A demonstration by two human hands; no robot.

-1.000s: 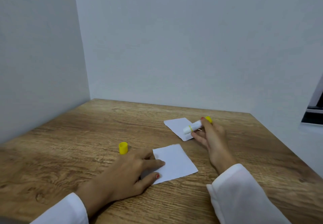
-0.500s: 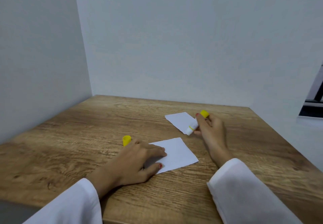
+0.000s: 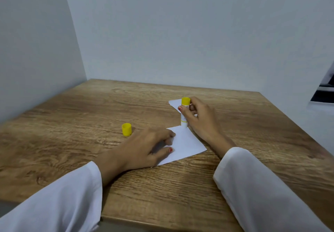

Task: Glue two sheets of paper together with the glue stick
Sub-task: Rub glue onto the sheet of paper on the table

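Observation:
A white sheet of paper (image 3: 188,144) lies on the wooden table (image 3: 72,123) near me. My left hand (image 3: 146,146) rests flat on its left part, fingers spread. My right hand (image 3: 200,119) grips the uncapped glue stick (image 3: 184,111), white with a yellow base on top, held upright with its tip on the far corner of that near sheet. A second white sheet (image 3: 174,103) lies farther back, mostly hidden behind my right hand. The yellow cap (image 3: 126,129) stands on the table left of my left hand.
White walls close the table on the left and at the back. The table's right edge runs past my right sleeve (image 3: 256,186), with a dark object (image 3: 323,90) beyond it at the far right. The near table edge is under my sleeves.
My right hand has brought the glue stick from the far sheet toward me and turned it upright, tip down on the near sheet's corner. My left hand stays on the near sheet.

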